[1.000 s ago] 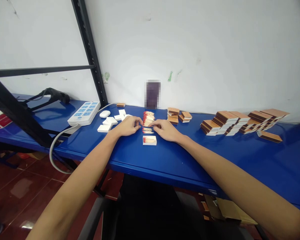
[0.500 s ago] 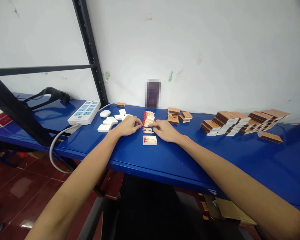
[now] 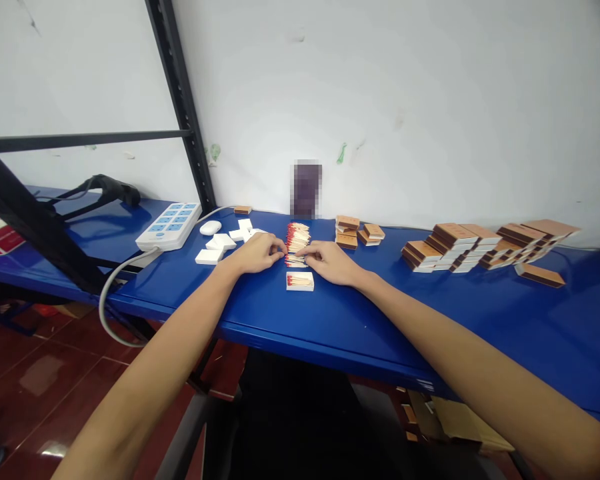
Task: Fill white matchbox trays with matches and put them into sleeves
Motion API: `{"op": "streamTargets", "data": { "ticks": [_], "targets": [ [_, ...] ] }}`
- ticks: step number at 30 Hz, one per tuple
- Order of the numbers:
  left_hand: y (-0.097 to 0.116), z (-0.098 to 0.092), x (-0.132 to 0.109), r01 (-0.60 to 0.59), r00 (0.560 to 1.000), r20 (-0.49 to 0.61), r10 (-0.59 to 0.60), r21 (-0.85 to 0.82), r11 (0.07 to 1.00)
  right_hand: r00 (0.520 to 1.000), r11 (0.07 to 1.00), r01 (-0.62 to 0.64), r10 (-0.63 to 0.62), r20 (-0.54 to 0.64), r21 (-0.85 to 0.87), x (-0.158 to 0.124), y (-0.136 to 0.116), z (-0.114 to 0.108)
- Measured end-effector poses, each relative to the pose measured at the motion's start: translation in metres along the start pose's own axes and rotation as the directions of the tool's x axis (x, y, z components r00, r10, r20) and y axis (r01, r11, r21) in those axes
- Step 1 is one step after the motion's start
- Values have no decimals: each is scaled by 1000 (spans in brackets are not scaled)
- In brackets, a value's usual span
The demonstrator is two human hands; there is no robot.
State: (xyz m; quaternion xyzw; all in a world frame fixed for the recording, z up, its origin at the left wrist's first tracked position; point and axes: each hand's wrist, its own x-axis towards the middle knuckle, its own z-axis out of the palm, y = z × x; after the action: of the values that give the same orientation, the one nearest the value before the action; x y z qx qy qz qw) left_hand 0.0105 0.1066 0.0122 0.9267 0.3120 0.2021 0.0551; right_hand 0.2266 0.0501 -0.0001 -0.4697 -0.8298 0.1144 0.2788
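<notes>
A row of red-headed matches [image 3: 298,235] lies on the blue table, heads to the left and sticks to the right. My left hand [image 3: 257,253] rests at the head side, its fingers curled together with the tips at the red heads. From the other side my right hand [image 3: 331,262] reaches in, thumb and index finger closed at the stick ends of the nearer matches. How many matches lie between the fingertips is too small to tell. Just in front of both hands sits an open white matchbox tray [image 3: 301,289] with several matches inside.
Several white trays [image 3: 209,257] and a white rounded case [image 3: 210,228] lie left, beside a power strip [image 3: 170,227]. Matchboxes [image 3: 347,222] stand behind my right hand; larger matchbox stacks [image 3: 453,243] stand farther right. A black shelf post [image 3: 180,87] rises at the left.
My right fingertips have shifted slightly left and nearer over the matches. The left hand has edged a little right. The tray stays in place.
</notes>
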Motion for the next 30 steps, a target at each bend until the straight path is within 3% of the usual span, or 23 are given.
{"op": "streamTargets", "data": {
  "ticks": [8, 30],
  "targets": [
    [2, -1, -1, -3, 1000, 3, 3, -30, 1000, 1000, 994, -9, 11, -22, 107, 0, -1, -1],
    [3, 0, 0, -1, 1000, 13, 2, -41, 999, 998, 993, -42, 47, -41, 106, 2, -4, -1]
  ]
}}
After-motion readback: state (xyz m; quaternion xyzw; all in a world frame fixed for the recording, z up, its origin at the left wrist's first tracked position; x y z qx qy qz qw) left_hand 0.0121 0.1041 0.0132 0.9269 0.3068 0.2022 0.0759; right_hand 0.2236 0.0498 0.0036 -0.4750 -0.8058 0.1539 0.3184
